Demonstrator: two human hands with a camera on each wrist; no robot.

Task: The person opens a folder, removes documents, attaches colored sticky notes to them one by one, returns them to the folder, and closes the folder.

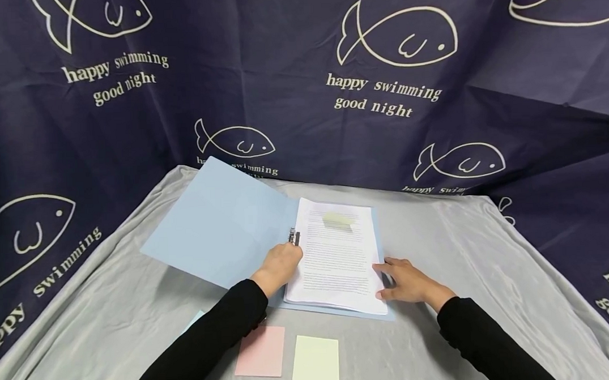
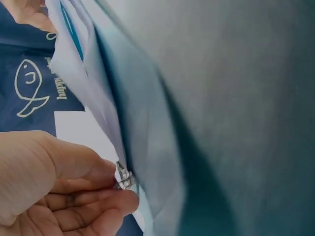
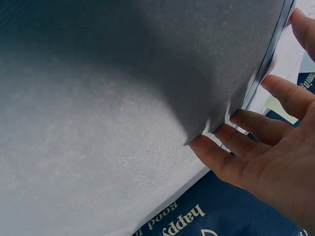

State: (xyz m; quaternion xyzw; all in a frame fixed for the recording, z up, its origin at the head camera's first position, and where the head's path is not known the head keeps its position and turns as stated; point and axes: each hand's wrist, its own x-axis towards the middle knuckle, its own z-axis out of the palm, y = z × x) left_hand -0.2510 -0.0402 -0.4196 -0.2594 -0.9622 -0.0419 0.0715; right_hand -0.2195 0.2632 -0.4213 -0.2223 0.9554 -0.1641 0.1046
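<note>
A light blue folder lies spread on the table, its cover tilted up to the left. On its right side rests a stack of printed paper, with a pale yellow sticky note near the top. At the spine, my left hand pinches the metal clip between thumb and fingers; the left wrist view shows this up close. My right hand is at the stack's right edge, fingers fairly straight. In the right wrist view its fingertips touch the grey cloth beside the folder.
A pink sticky pad and a pale yellow-green pad lie in front of the folder. Part of a light blue pad shows behind the left sleeve. Grey cloth covers the table; a dark blue fish-print curtain hangs behind.
</note>
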